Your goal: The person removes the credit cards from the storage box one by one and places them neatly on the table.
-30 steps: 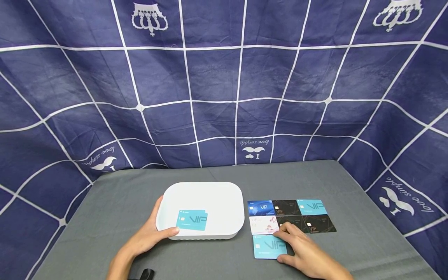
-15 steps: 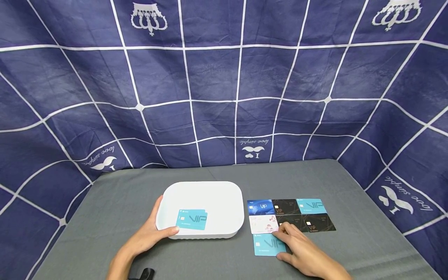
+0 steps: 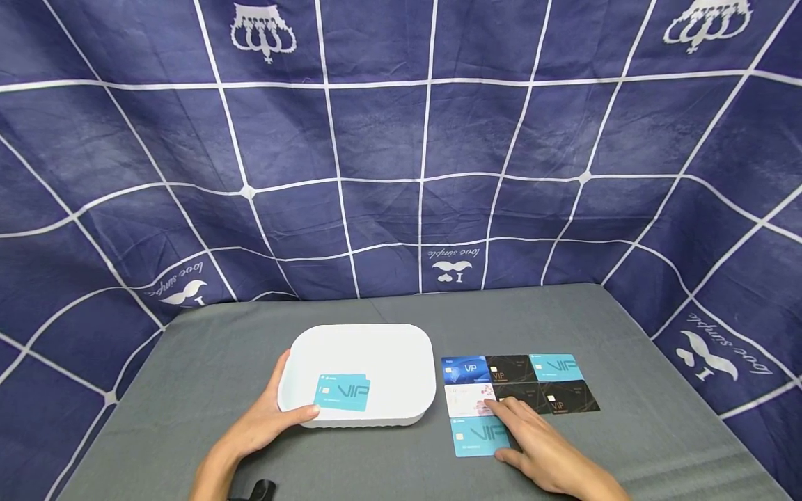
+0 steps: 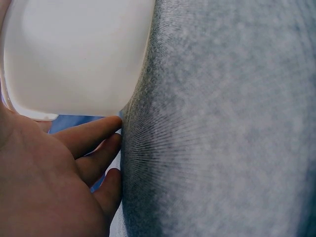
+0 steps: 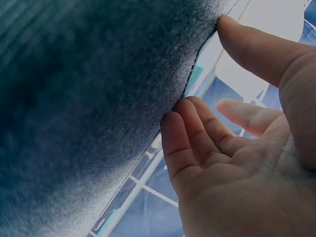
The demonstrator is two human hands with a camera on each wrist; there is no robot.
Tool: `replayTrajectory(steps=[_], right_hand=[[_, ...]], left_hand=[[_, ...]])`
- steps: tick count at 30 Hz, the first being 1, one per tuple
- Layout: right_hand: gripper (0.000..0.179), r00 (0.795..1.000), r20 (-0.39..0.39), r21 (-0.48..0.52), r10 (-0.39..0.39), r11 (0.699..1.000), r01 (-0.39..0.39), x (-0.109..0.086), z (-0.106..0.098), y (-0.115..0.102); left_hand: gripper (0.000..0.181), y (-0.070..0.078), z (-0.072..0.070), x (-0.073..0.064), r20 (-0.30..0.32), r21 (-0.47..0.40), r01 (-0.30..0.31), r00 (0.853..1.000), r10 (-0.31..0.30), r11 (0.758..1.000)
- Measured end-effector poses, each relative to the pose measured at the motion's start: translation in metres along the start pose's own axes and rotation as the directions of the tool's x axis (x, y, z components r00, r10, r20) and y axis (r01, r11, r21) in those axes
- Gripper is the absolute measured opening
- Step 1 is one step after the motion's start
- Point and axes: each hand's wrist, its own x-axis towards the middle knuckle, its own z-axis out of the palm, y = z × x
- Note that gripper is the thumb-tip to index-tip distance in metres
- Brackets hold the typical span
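In the head view, my left hand (image 3: 266, 417) holds the left side of a white rounded plastic box (image 3: 388, 355), thumb at its front left corner. The left wrist view shows that hand's fingers (image 4: 91, 140) beside the box wall. Overlapping teal VIP cards (image 3: 343, 393) lie on the box's white surface. To the right, my right hand (image 3: 541, 449) rests over the laid-out cards. Its index fingertip touches a white floral card (image 3: 464, 400), and its thumb lies by the right edge of a teal VIP card (image 3: 473, 438). Its relaxed fingers partly cover a black card (image 3: 526, 393).
Behind the floral card lie a blue VIP card (image 3: 465, 370), a black card (image 3: 512, 369) and another teal card (image 3: 554, 367). One more black card (image 3: 570, 396) ends the second row. A grey cloth (image 3: 370, 466) covers the table; a blue checked curtain (image 3: 376, 139) hangs behind.
The near teal card sits slightly closer against the floral card's front edge. My right index finger has straightened and moved left onto the floral card. The left hand and box stay put.
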Motion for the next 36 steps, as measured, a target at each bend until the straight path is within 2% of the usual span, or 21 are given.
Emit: replayTrajectory(steps=[6,11,17,25,36], right_hand=[[0.072,1.000,-0.028,0.000,0.009,1.000,-0.009,-0.0012,0.0011,-0.0006],[0.074,0.998,-0.065,-0.012,-0.017,1.000,0.017,-0.0027,0.0018,0.0001],[0.074,0.999,-0.045,-0.013,-0.006,1.000,0.005,-0.0046,0.0024,0.0010],[0.076,0.998,-0.060,-0.026,-0.033,0.999,0.031,-0.0049,0.0037,0.0020],[0.069,0.993,-0.117,-0.022,-0.016,1.000,0.013,-0.0071,0.0050,-0.0020]], left_hand=[[0.113,0.0007,0.0004,-0.0003,0.001,-0.015,-0.009,1.000,0.009,1.000],[0.112,0.0017,0.0010,0.0009,0.000,-0.007,-0.010,1.000,0.010,1.000],[0.114,0.0033,0.0004,0.0014,0.000,0.022,0.018,1.000,-0.018,1.000],[0.113,0.0022,0.0006,-0.0003,0.000,0.010,0.011,1.000,-0.011,1.000],[0.112,-0.0004,-0.0001,0.0006,-0.002,0.003,-0.015,1.000,0.015,1.000]])
